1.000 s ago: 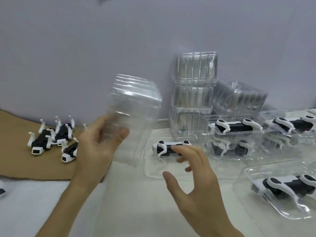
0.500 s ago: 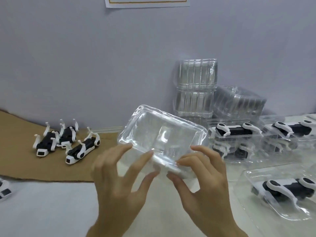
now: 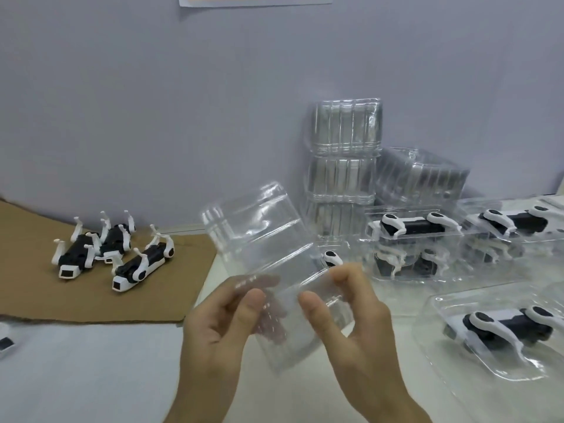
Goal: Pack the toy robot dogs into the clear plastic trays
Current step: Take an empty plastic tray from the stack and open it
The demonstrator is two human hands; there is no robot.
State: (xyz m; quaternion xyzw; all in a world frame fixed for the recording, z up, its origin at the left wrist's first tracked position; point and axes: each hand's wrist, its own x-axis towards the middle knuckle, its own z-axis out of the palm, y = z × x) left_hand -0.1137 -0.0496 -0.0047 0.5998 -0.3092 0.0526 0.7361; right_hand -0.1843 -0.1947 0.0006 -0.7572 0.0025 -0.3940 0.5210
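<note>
Item: clear tray (image 3: 268,254), empty, tilted, held right of the cardboard sheet (image 3: 30,270); left hand (image 3: 219,331) and right hand (image 3: 351,325) each pinch its near end. Unpacked toy dogs (image 3: 116,248): three on the sheet. Step: readying tray. Next, likely: lay it flat, fetch a dog

Tilted clear tray (image 3: 265,239), three upturned dogs (image 3: 114,239)

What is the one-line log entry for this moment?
phase: clear tray held up, empty | left grip: pinches tray | right grip: pinches tray | toy dogs: three loose on cardboard | packed trays: at right
</note>
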